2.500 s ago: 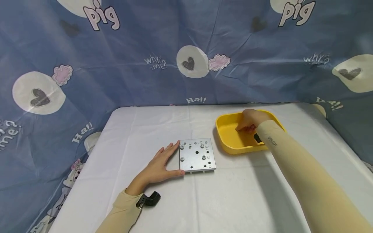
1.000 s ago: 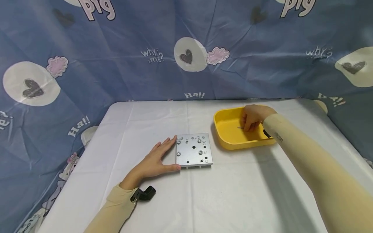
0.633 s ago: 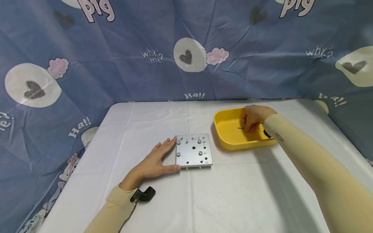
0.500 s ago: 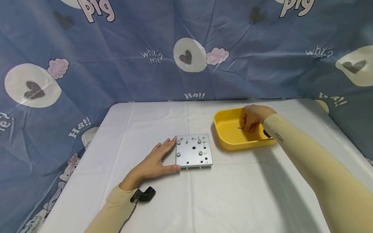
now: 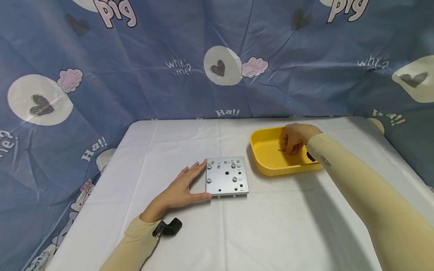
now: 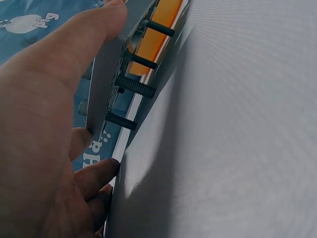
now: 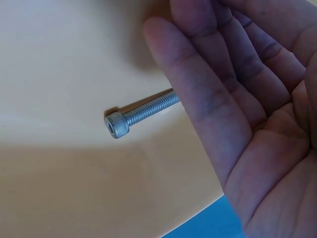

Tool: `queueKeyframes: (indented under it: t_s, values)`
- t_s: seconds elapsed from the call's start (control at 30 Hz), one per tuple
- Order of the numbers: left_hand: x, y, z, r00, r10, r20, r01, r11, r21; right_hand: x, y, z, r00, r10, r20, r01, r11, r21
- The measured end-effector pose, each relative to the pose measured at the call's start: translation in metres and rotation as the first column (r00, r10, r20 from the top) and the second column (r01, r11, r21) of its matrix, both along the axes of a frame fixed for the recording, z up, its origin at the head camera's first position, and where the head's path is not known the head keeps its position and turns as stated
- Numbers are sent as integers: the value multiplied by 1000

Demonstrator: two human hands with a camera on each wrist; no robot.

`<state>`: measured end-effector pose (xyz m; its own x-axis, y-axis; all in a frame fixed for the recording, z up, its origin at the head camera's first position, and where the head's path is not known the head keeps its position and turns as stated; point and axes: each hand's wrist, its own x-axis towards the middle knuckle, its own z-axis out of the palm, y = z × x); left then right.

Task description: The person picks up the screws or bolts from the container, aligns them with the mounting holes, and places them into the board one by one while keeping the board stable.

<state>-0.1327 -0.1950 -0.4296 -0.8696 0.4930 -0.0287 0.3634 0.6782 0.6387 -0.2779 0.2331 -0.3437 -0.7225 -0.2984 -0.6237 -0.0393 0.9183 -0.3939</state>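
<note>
My left hand rests beside a square silver metal plate, its straight thumb at the near-left corner and a fingertip at the far-left corner. Several socket-head screws stand in the plate, and threaded shanks stick out underneath. Inside the yellow tray, my right hand reaches down with bent fingers. A silver socket-head screw lies at those fingers, its head visible and the end of its shank hidden behind one finger. I cannot tell whether the fingers grip it. A thin dark piece shows left of the fingertips.
A white cloth covers the table. Blue printed fabric hangs behind it. The tray stands right of the plate with a gap between them. A black strap device sits on the left wrist.
The right hand has shifted slightly within the tray since the oldest frame, and the thin piece has come into view. The left hand stays at the plate. The head view has shifted a little.
</note>
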Motion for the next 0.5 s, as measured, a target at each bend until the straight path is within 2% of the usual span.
queueKeyframes:
  t_s: [0.3, 0.5]
  values:
    - [1, -2, -7, 1000, 0, -28, 0, 1000, 22, 0, 3, -5, 1000, 11, -15, -11, 1000, 8]
    - [1, -1, -4, 1000, 3, -21, -3, 1000, -3, 1, 2, -2, 1000, 1, -11, -1, 1000, 3]
